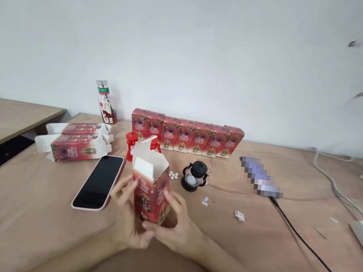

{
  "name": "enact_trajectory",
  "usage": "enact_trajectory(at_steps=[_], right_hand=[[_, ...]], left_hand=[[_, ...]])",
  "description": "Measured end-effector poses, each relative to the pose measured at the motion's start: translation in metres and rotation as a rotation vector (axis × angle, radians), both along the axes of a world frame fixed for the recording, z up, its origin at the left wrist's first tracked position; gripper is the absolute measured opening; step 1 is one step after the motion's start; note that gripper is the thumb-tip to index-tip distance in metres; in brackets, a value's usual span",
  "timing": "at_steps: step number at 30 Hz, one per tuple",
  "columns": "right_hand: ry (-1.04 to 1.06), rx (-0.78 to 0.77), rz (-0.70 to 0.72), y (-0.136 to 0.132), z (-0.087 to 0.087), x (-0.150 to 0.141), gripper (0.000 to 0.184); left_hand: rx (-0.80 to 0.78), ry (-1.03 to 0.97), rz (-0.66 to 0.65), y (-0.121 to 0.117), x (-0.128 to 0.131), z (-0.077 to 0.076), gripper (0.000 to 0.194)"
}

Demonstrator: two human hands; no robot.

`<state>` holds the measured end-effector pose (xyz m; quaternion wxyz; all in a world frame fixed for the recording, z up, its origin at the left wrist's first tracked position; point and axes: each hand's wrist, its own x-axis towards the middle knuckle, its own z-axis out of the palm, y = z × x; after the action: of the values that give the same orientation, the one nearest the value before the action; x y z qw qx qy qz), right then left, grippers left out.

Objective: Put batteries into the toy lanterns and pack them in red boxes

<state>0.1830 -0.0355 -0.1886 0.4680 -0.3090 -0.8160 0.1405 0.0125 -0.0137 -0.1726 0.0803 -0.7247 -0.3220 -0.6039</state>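
Note:
A red printed cardboard box (151, 197) stands upright between my hands, its white top flaps raised and open. My left hand (127, 216) grips its left side, and my right hand (178, 225) holds the right side and lower edge. Whatever lies inside the box is hidden. Just behind it are two small red lanterns (131, 145), one partly covered by a flap. To the right sits a small black lantern (195, 176) with a clear body. Several white round pieces (173, 175) lie between the box and the black lantern.
A row of closed red boxes (185, 135) stands along the wall. At the left lie two open-flapped boxes (75, 146), a phone (99, 183) and a bottle (106, 101). On the right are a second phone (259, 177) with a black cable (310, 246), and a small white tag (239, 216).

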Motion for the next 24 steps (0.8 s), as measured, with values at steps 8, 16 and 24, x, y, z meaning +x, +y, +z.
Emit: enact_trajectory(at_steps=[8, 16, 24], right_hand=[[-0.254, 0.593, -0.104, 0.002, 0.015, 0.001, 0.037], [-0.171, 0.346, -0.711, 0.027, 0.040, 0.034, 0.050], [-0.021, 0.053, -0.568, 0.041, 0.031, 0.051, 0.033]], left_hand=[[-0.073, 0.022, -0.020, 0.009, -0.013, 0.027, 0.067], [-0.145, -0.057, -0.306, 0.006, -0.005, 0.011, 0.070], [-0.064, 0.023, -0.154, -0.003, -0.006, -0.015, 0.068]])
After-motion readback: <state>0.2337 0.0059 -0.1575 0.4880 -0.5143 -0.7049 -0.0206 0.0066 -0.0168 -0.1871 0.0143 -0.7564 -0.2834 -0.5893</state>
